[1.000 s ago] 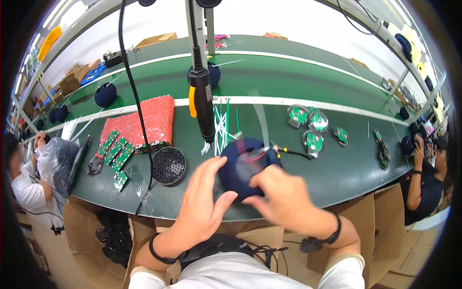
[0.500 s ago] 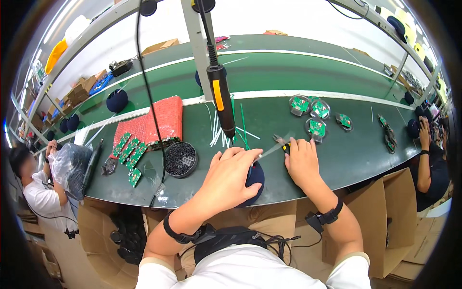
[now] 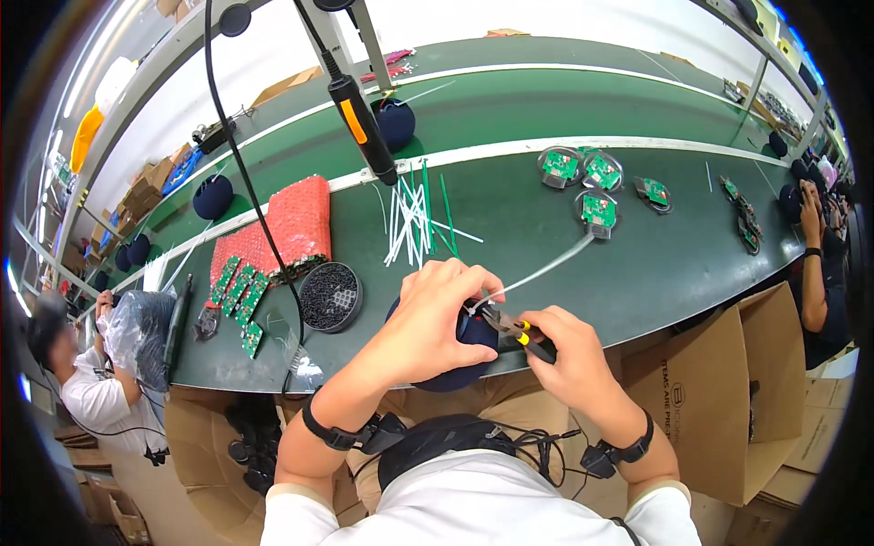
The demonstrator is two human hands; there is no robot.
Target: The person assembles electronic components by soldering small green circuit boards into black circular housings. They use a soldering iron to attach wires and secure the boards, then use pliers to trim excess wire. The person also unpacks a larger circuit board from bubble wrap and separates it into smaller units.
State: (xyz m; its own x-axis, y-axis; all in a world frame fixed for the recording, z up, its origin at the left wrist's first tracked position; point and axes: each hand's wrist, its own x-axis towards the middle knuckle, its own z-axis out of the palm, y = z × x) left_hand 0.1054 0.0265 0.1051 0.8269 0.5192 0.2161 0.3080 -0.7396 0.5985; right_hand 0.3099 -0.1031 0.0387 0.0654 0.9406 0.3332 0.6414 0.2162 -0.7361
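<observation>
My left hand [image 3: 435, 314] grips a dark blue round device [image 3: 460, 359] at the near edge of the green bench [image 3: 546, 218]. My right hand [image 3: 563, 350] holds small cutters with yellow-banded handles [image 3: 512, 328], their tip at the top of the device. A white cable tie [image 3: 546, 266] sticks out from that spot toward the upper right. Loose white and green cable ties [image 3: 414, 214] lie just beyond my hands.
A round black tin of small parts [image 3: 330, 296], green circuit boards [image 3: 238, 296] and red bubble wrap [image 3: 278, 227] lie at left. More boards in round shells [image 3: 592, 182] sit at right. An electric screwdriver [image 3: 362, 114] hangs overhead. Cardboard boxes [image 3: 737, 391] and seated people flank me.
My head has tipped down and nearer. The device has come to the bench's near edge, and the cutters have closed in on the tie at its top.
</observation>
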